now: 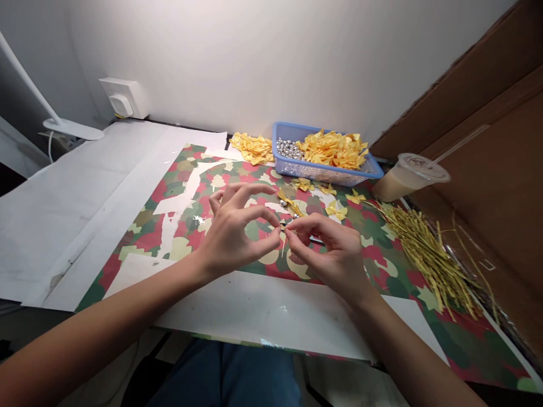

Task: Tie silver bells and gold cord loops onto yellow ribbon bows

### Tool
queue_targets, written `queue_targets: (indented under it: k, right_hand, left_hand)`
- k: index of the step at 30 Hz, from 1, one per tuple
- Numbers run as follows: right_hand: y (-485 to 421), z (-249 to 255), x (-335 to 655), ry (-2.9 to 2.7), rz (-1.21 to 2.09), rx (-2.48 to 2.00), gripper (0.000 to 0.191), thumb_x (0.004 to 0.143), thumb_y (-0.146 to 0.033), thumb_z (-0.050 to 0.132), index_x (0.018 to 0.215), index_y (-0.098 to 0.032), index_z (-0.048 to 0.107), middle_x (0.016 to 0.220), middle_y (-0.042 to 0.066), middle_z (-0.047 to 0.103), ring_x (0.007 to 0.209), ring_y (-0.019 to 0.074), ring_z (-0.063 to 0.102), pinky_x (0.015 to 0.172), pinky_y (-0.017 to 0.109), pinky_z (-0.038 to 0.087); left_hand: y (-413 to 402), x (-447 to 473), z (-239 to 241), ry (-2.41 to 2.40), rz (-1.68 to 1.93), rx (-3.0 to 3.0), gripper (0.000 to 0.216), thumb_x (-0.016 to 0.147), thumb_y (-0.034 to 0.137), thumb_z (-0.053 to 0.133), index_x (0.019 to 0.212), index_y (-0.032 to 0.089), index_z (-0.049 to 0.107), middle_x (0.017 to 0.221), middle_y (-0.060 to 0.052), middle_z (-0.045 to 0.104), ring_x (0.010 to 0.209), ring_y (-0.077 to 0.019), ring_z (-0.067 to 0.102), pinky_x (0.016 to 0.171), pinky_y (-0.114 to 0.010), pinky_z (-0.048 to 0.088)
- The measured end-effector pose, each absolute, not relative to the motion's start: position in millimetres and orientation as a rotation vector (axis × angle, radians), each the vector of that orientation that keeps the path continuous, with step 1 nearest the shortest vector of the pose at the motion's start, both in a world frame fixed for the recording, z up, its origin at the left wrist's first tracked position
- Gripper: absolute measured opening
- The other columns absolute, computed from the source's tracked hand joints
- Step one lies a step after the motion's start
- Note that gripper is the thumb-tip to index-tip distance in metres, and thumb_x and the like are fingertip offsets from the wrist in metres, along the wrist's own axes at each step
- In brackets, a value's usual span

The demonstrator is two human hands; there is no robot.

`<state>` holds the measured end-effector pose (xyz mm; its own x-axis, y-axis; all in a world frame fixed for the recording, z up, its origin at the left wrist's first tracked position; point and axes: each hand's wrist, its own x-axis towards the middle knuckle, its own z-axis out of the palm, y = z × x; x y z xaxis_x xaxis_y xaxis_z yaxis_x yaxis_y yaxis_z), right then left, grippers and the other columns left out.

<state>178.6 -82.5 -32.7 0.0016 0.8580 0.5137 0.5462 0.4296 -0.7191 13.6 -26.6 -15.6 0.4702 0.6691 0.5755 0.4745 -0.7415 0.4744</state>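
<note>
A thin pale strand (283, 249) is hanging at the centre of the clock, its loose end pointing toward six. At nine o'clock the left hand (231, 226) is pinching it between thumb and index finger, the other fingers spreading; at three the right hand (333, 249) is pinching it likewise, the fingertips almost meeting. It is looking light and bendable (a guess, its material being too small to tell), so it is probably favouring a close fingertip hold near its middle. Toward twelve, a yellow bow (292, 205) is lying beside a silver bell (283, 203). At one, a blue basket (314, 173) is holding yellow bows (335, 148) and silver bells (289, 149); at three, a bundle of golden strands (424, 254) is lying. At two, a lidded cup (394, 183) is showing dark lid marks, too blurred for reading; no brand or label is showing legibly
</note>
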Motion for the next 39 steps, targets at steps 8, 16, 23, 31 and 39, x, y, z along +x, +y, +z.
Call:
queue_targets:
  k: [8, 16, 23, 31, 39]
  right_hand:
    - [-82.2, -31.5, 178.1, -1.676, 0.381, -1.225, 0.006, 0.082, -0.016, 0.059, 0.080, -0.021, 0.060, 0.053, -0.005, 0.053, 0.047, 0.0113, 0.052, 0.052, 0.028, 0.046]
    - [-82.7, -31.7, 178.2, -1.677, 0.374, -1.238, 0.006, 0.081, -0.016, 0.059, 0.080, -0.021, 0.060, 0.054, -0.005, 0.053, 0.047, 0.0113, 0.052, 0.051, 0.028, 0.046]
    - [-82.5, -31.7, 178.2, -1.685, 0.341, -1.237, 0.006, 0.081, -0.016, 0.059, 0.080, -0.021, 0.061, 0.054, -0.005, 0.053, 0.047, 0.0107, 0.052, 0.049, 0.026, 0.045]
    - [-82.4, -31.7, 177.7, -1.699, 0.337, -1.229, 0.007, 0.081, -0.015, 0.058, 0.080, -0.022, 0.061, 0.052, -0.005, 0.051, 0.046, 0.0107, 0.051, 0.048, 0.026, 0.045]
    - [-82.8, -31.7, 178.5, -1.716, 0.352, -1.240, 0.006, 0.083, -0.017, 0.058, 0.081, -0.020, 0.062, 0.052, -0.005, 0.052, 0.045, 0.0106, 0.051, 0.048, 0.026, 0.044]
  left_hand:
    - [-27.6, 12.8, -15.1, 0.990, 1.122, 2.469, 0.007, 0.075, 0.024, 0.066, 0.067, 0.025, 0.066, 0.115, -0.001, 0.066, 0.107, -0.0250, 0.054, 0.087, -0.043, 0.029]
    - [-26.6, 12.9, -15.3, 0.994, 1.112, 2.482, 0.006, 0.074, 0.023, 0.066, 0.068, 0.025, 0.066, 0.115, -0.001, 0.065, 0.108, -0.0252, 0.053, 0.087, -0.043, 0.029]
    - [-24.8, 12.6, -13.5, 1.023, 1.091, 2.486, 0.007, 0.074, 0.022, 0.064, 0.069, 0.025, 0.065, 0.115, -0.003, 0.064, 0.110, -0.0264, 0.052, 0.087, -0.044, 0.030]
    - [-24.7, 12.7, -14.9, 1.017, 1.085, 2.478, 0.007, 0.075, 0.022, 0.064, 0.069, 0.025, 0.066, 0.115, -0.002, 0.064, 0.110, -0.0261, 0.052, 0.086, -0.043, 0.029]
    - [-26.3, 11.8, -15.6, 1.003, 1.041, 2.483, 0.008, 0.076, 0.022, 0.063, 0.069, 0.024, 0.066, 0.116, -0.002, 0.064, 0.110, -0.0249, 0.051, 0.088, -0.041, 0.026]
